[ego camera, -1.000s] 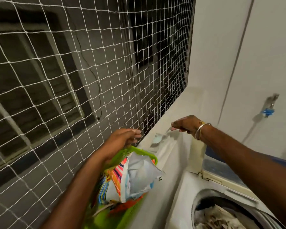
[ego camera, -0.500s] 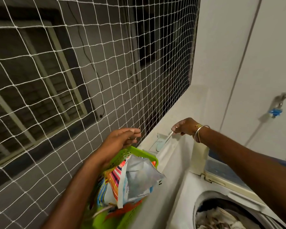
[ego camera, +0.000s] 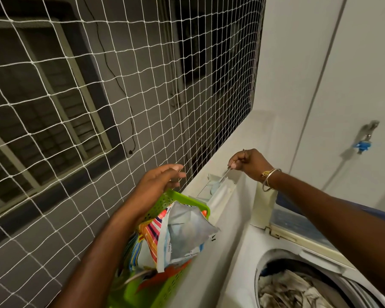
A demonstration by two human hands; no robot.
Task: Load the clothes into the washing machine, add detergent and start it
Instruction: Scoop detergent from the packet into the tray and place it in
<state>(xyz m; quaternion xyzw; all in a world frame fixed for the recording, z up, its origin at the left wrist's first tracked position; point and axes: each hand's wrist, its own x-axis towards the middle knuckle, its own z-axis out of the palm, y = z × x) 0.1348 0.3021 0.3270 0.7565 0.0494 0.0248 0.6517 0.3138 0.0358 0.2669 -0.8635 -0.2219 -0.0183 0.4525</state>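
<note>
My left hand [ego camera: 158, 185] grips the rim of a green plastic basket [ego camera: 176, 198] held against the ledge. An opened detergent pouch [ego camera: 187, 236] stands in the basket among colourful packets. My right hand [ego camera: 250, 164] pinches a thin metal spoon [ego camera: 224, 176] by its handle. The spoon's bowl rests inside a small white box [ego camera: 218, 190] on the ledge. At the lower right the top-loading washing machine [ego camera: 242, 258] stands with its lid [ego camera: 298, 223] raised. Clothes [ego camera: 293, 290] lie in its drum.
A white net [ego camera: 120, 107] covers the opening on the left, right behind the ledge [ego camera: 249, 138]. A tap with a blue fitting [ego camera: 363, 141] sticks out of the white wall at the right. My right forearm crosses above the machine's lid.
My right hand has tilted the spoon more steeply, so its bowl now dips into the white box. The left hand and basket have barely moved.
</note>
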